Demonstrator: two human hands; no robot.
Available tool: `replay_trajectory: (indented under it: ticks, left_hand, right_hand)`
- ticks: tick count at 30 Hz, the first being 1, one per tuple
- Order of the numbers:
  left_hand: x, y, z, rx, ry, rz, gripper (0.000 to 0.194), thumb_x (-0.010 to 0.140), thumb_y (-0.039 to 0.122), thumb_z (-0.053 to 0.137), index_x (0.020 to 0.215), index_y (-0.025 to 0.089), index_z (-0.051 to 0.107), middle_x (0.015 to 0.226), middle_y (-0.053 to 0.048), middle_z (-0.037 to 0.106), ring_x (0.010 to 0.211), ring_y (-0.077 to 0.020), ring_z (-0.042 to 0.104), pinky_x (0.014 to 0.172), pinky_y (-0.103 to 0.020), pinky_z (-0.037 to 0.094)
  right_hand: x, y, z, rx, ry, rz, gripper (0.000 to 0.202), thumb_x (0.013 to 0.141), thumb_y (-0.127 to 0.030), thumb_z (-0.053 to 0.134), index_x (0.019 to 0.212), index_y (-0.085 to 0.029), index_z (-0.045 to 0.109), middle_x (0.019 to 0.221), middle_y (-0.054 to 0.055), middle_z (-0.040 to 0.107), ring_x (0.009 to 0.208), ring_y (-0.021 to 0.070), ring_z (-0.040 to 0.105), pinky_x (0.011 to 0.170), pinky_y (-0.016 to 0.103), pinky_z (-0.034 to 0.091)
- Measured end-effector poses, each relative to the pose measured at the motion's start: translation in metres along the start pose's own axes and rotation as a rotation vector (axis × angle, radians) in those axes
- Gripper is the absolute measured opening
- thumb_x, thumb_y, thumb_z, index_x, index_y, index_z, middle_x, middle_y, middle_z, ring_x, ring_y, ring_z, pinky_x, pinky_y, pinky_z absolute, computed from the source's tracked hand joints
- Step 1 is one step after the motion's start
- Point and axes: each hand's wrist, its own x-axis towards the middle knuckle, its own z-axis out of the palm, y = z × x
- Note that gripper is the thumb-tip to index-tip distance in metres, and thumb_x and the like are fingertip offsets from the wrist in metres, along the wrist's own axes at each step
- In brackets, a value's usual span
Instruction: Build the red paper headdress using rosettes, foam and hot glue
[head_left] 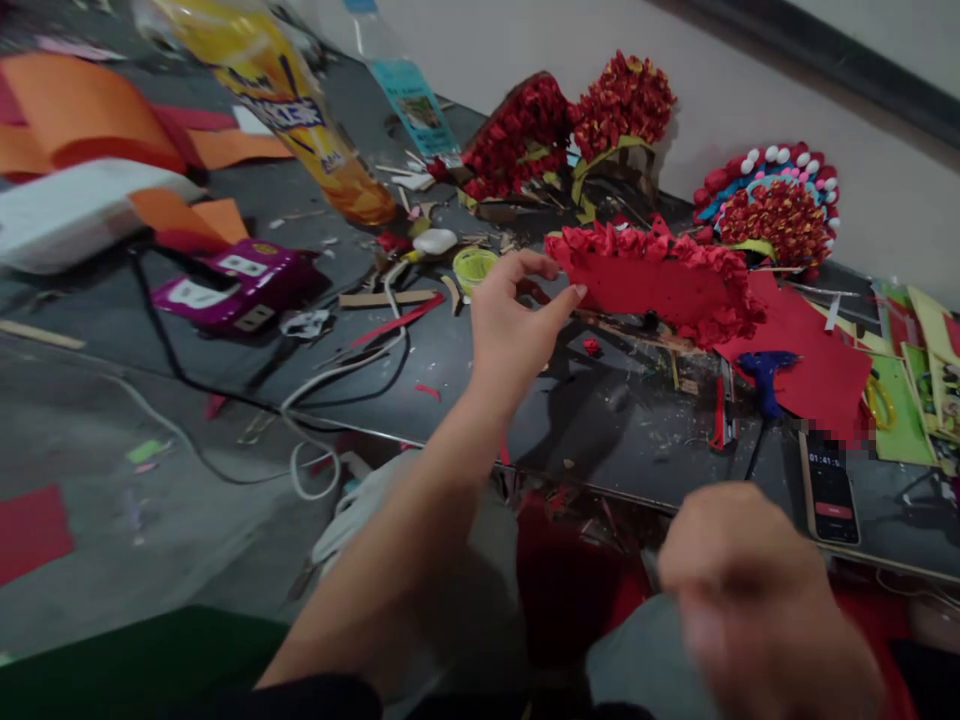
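Note:
My left hand (pixel 517 315) is closed on the left end of a red paper piece (pixel 645 290), thumb in front and fingers behind. Crumpled red paper bits line the top and right edge of this piece, while its flat face is bare. Low at the right, my right hand (pixel 750 590) is raised close to the camera and badly smeared by motion. Its fingers cannot be made out, nor whether anything is in them. A small crumpled red paper ball (pixel 592 346) lies on the table below the held piece.
Behind stand red paper-flower pieces (pixel 622 105) and a beaded fan shape (pixel 780 205). To the right lie a red sheet (pixel 817 350), a blue glue gun (pixel 769 380), a cutter (pixel 723 410) and a phone (pixel 829 490). Leftward are bottles (pixel 292 120), a purple power strip (pixel 236 285) and cables (pixel 337 375).

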Motion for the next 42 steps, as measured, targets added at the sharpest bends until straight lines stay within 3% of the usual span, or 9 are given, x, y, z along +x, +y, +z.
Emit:
replay_trajectory:
  ticks: [2, 4, 7, 11, 15, 20, 25, 36, 42]
  left_hand:
    - [-0.003, 0.001, 0.003, -0.140, 0.039, -0.018, 0.023, 0.060, 0.017, 0.076, 0.071, 0.020, 0.056, 0.067, 0.005, 0.053, 0.057, -0.0079, 0.045, 0.054, -0.019, 0.039]
    - [-0.007, 0.004, 0.007, -0.295, 0.015, -0.108, 0.023, 0.063, 0.019, 0.074, 0.064, 0.019, 0.051, 0.059, 0.006, 0.046, 0.051, -0.0067, 0.040, 0.048, -0.018, 0.033]
    - [-0.016, 0.017, 0.011, -0.524, -0.067, -0.359, 0.024, 0.066, 0.020, 0.067, 0.057, 0.019, 0.045, 0.051, 0.005, 0.041, 0.043, -0.0065, 0.036, 0.039, -0.018, 0.026]
    - [-0.025, 0.034, 0.008, -0.922, -0.221, -0.678, 0.028, 0.074, 0.030, 0.055, 0.055, 0.019, 0.038, 0.051, 0.003, 0.039, 0.048, -0.0091, 0.045, 0.043, -0.018, 0.038]
    - [-0.029, 0.038, 0.002, -1.195, -0.308, -0.847, 0.034, 0.084, 0.035, 0.041, 0.056, 0.019, 0.031, 0.052, 0.003, 0.031, 0.045, -0.0079, 0.038, 0.042, -0.017, 0.035]
    - [-0.032, 0.034, 0.002, -1.286, -0.381, -0.860, 0.036, 0.088, 0.038, 0.033, 0.058, 0.018, 0.032, 0.054, 0.003, 0.027, 0.043, -0.0073, 0.030, 0.037, -0.016, 0.028]
    - [-0.031, 0.035, 0.002, -1.151, -0.397, -0.775, 0.039, 0.087, 0.042, 0.039, 0.057, 0.019, 0.030, 0.055, 0.003, 0.025, 0.043, -0.0074, 0.026, 0.036, -0.017, 0.024]
    - [-0.032, 0.032, 0.004, -1.370, -0.417, -0.866, 0.036, 0.087, 0.039, 0.032, 0.058, 0.018, 0.037, 0.056, 0.003, 0.028, 0.044, -0.0077, 0.030, 0.037, -0.017, 0.025]
    - [-0.032, 0.032, 0.004, -1.286, -0.401, -0.853, 0.034, 0.087, 0.039, 0.034, 0.059, 0.019, 0.035, 0.056, 0.002, 0.028, 0.044, -0.0083, 0.029, 0.037, -0.018, 0.025]
  right_hand:
    - [0.015, 0.020, 0.007, -0.122, 0.297, 0.102, 0.026, 0.088, -0.023, 0.046, 0.108, -0.032, 0.060, 0.083, 0.000, 0.067, 0.072, 0.0139, 0.061, 0.065, 0.026, 0.052]
    - [0.034, 0.041, 0.016, -0.215, 0.266, 0.201, 0.040, 0.088, -0.019, 0.041, 0.126, -0.029, 0.052, 0.111, 0.005, 0.066, 0.093, 0.0170, 0.063, 0.077, 0.031, 0.055]
    - [0.053, 0.062, 0.025, -0.285, 0.192, 0.249, 0.052, 0.087, -0.014, 0.035, 0.139, -0.021, 0.041, 0.144, 0.008, 0.044, 0.124, 0.0207, 0.051, 0.089, 0.032, 0.054]
    - [0.058, 0.068, 0.029, -0.342, 0.109, 0.301, 0.058, 0.085, -0.013, 0.037, 0.143, -0.021, 0.034, 0.152, 0.005, 0.029, 0.127, 0.0239, 0.049, 0.094, 0.037, 0.053]
    - [0.057, 0.065, 0.029, -0.327, 0.083, 0.313, 0.056, 0.086, -0.013, 0.036, 0.142, -0.020, 0.036, 0.153, 0.005, 0.026, 0.130, 0.0245, 0.045, 0.096, 0.038, 0.052]
    - [0.058, 0.066, 0.030, -0.307, 0.092, 0.307, 0.054, 0.086, -0.012, 0.036, 0.139, -0.018, 0.040, 0.152, 0.007, 0.028, 0.135, 0.0247, 0.039, 0.097, 0.039, 0.052]
    - [0.056, 0.066, 0.030, -0.281, 0.093, 0.309, 0.055, 0.086, -0.013, 0.038, 0.140, -0.022, 0.039, 0.153, 0.004, 0.027, 0.136, 0.0247, 0.036, 0.099, 0.041, 0.050]
    - [0.055, 0.066, 0.031, -0.251, 0.104, 0.305, 0.054, 0.087, -0.014, 0.039, 0.140, -0.024, 0.039, 0.153, 0.004, 0.026, 0.135, 0.0249, 0.039, 0.096, 0.039, 0.053]
    - [0.056, 0.066, 0.031, -0.261, 0.093, 0.304, 0.053, 0.087, -0.015, 0.037, 0.140, -0.022, 0.039, 0.153, 0.005, 0.025, 0.136, 0.0246, 0.036, 0.093, 0.036, 0.054]
